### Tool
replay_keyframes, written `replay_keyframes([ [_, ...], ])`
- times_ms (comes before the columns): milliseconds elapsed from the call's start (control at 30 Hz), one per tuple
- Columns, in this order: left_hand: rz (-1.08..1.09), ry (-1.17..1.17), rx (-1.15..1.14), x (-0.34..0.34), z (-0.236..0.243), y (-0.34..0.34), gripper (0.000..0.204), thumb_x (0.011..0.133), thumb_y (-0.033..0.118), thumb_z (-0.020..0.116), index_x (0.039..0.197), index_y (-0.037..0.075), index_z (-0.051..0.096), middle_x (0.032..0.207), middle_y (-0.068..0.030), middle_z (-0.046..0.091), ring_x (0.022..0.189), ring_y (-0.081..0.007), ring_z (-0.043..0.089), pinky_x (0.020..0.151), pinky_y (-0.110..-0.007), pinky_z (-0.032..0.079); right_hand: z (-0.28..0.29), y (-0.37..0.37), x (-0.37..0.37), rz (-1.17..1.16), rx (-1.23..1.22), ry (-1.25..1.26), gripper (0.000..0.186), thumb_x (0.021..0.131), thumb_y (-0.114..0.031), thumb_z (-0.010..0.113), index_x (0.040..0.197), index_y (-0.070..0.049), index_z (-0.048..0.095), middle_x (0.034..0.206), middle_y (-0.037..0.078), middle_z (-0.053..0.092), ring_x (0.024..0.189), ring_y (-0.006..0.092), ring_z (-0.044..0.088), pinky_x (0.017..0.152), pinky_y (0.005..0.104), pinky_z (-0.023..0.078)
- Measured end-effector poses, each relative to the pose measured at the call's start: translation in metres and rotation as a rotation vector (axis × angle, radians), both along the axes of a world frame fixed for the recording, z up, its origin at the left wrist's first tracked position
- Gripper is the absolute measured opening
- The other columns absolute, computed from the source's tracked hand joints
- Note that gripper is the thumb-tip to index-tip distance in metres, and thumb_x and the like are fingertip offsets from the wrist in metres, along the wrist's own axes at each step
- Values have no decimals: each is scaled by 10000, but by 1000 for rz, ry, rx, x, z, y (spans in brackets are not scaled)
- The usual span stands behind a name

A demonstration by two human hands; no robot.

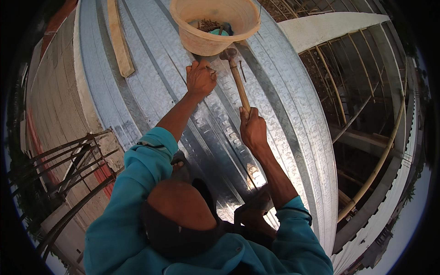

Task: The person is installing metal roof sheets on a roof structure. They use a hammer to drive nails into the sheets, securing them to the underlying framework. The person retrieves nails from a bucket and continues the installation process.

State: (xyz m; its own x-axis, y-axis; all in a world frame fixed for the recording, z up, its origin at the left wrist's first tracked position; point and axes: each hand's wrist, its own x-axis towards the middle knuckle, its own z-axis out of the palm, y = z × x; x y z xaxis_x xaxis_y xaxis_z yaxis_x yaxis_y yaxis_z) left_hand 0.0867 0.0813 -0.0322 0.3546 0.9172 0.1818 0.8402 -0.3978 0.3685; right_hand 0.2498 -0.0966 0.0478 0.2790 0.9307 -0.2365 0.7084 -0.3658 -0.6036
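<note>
A hammer [240, 82] is in my right hand [253, 129], whose fingers wrap the lower end of its wooden handle. The rusty hammer head rests at or just above the ribbed metal sheet [284, 137], close to the bucket. My left hand [200, 79] is closed low over the sheet, just before the bucket; its fingertips are partly hidden, and a small dark piece shows by them. Beside the hammer head lies a loose nail [242, 71]. The pale plastic bucket [201, 40] holds several brown nails [208, 25] and something teal and dark.
A wooden strip [120, 41] lies along the sheet at the upper left. Bent rebar [73, 169] sticks out past the left edge. Beyond the right edge, the structure drops away below bamboo poles [373, 172]. A white curved slab [334, 28] stands at the upper right.
</note>
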Motion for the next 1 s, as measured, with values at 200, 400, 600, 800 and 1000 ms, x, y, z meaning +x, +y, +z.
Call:
replay_keyframes([
  [200,394,-157,126,-27,-15,-25,306,871,164,655,1165,127,728,1027,-62,614,1002,-245,586,875,-425,389,54,14,-4,36,457,119,336,1044,-270,571,1091,55,498,685,277,640,575,474,648,488,520,483],
  [400,437,-219,84,-22,0,-9,279,882,148,644,1153,129,710,996,-83,631,944,-286,628,852,-441,420,-19,16,14,208,3,-210,380,1054,-330,531,959,36,497,624,288,619,565,482,642,499,547,512],
  [600,160,-140,80,-18,-3,-25,255,875,192,705,1117,115,722,1074,-59,609,957,-240,624,835,-415,420,27,1,8,2,217,47,391,1073,-362,527,998,22,527,568,180,563,483,348,587,471,446,437],
  [800,-261,404,-76,16,10,27,146,856,202,696,894,77,763,939,-117,722,880,-297,704,881,-439,475,-7,-45,40,-79,80,108,478,1046,-436,574,921,24,607,580,137,565,501,208,545,499,387,438],
  [1000,-564,847,-24,39,31,32,166,896,135,623,895,136,789,931,-74,776,906,-238,749,824,-423,527,-28,-77,66,-157,-64,95,445,1027,-400,594,1033,43,625,661,279,629,627,449,656,570,504,480],
])
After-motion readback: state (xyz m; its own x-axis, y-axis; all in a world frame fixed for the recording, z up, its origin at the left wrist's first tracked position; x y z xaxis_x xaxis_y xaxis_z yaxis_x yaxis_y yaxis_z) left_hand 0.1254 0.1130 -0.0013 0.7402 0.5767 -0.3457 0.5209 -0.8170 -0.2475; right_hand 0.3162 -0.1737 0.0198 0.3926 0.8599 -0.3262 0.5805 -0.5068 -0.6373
